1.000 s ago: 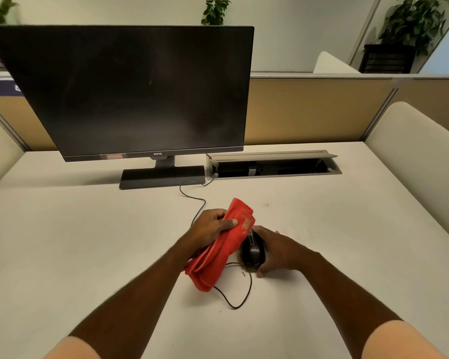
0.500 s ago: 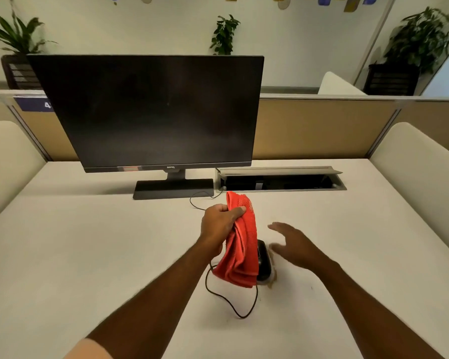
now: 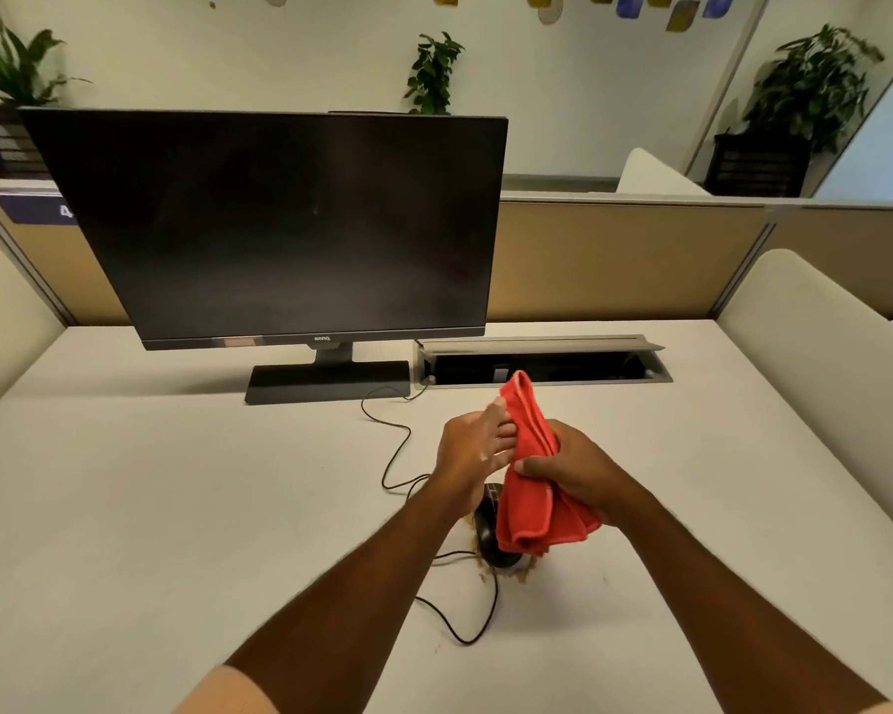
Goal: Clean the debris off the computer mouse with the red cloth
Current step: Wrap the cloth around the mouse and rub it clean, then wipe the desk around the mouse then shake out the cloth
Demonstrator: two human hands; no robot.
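I have the soft red cloth (image 3: 529,471) bunched between both hands, lifted above the pale worktop (image 3: 176,507): my right hand (image 3: 573,471) is clenched round its middle with thumb on top, while my left hand (image 3: 473,450) has its fingers loosely spread, fingertips touching the cloth's far upper fold but not clearly gripping it. The folded lower end hangs down and hides much of the glossy black corded computer mouse (image 3: 488,538), which lies on the worktop directly below and slightly nearer than my hands, just under the left wrist. Its long axis runs roughly near to far, tilted a little, with the thin black cable (image 3: 398,445) looping off toward the dark flat monitor (image 3: 279,224) at the far left. Brownish crumbs of debris (image 3: 522,573) sit round its near end, touching the shell and scattered on the worktop just beside it. I judge the wiping is unfinished; the right hand holds the cloth firmly and sits nearly over the mouse, so it should come straight down and sweep along that long axis, with the left free to steady the mouse
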